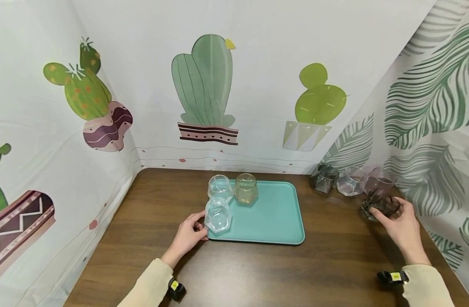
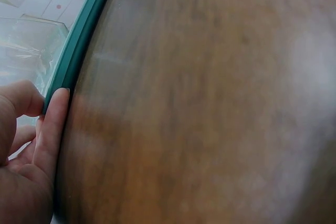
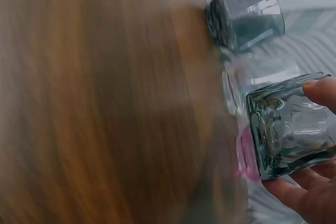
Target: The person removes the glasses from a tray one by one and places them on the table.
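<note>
My left hand [image 1: 190,233] is at the near left corner of a turquoise tray [image 1: 272,217], its digits gripping the rim beside a clear faceted glass [image 1: 217,215]. A second clear glass [image 1: 220,187] and an amber glass [image 1: 246,189] stand behind it on the tray. My right hand [image 1: 402,226] holds a dark grey, square-based glass [image 3: 286,129] between thumb and fingers at the table's right side. Beyond it stand a dark grey glass [image 1: 325,179], a clear glass [image 1: 352,181] and a pink-tinted glass [image 1: 380,179], partly hidden behind the held one.
The brown wooden table [image 1: 295,273] meets a white wall cloth [image 1: 257,85] with printed cacti at the back. A leaf-patterned cloth [image 1: 430,106] runs along the right edge, close to the row of glasses.
</note>
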Available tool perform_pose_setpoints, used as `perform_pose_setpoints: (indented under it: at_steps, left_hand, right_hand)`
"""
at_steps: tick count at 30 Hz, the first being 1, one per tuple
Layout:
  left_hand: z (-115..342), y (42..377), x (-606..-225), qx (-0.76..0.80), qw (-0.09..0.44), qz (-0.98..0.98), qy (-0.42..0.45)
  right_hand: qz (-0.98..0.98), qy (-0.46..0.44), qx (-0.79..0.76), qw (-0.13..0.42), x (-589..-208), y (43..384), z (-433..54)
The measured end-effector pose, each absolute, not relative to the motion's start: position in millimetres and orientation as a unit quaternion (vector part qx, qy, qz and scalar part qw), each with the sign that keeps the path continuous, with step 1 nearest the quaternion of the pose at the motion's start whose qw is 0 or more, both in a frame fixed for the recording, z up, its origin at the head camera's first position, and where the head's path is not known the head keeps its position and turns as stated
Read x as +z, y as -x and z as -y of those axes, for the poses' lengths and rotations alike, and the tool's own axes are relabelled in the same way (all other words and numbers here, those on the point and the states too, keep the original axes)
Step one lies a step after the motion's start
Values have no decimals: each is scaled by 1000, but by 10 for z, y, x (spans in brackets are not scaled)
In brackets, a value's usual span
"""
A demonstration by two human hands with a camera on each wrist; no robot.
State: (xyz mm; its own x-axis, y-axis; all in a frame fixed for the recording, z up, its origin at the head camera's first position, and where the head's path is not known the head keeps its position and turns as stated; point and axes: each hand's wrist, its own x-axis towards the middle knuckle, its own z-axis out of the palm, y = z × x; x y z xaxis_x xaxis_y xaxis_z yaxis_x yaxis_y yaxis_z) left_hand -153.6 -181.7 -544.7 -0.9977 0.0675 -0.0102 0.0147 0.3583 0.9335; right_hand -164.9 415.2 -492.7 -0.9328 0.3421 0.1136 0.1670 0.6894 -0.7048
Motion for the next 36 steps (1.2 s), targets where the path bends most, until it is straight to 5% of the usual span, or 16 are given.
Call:
perform_pose_setpoints:
  at_steps: [36]
  left_hand:
    - [1770, 1541, -5455, 569, 4, -823, 1]
  right_hand:
    - [898, 219, 362, 122, -5115, 1850, -4620]
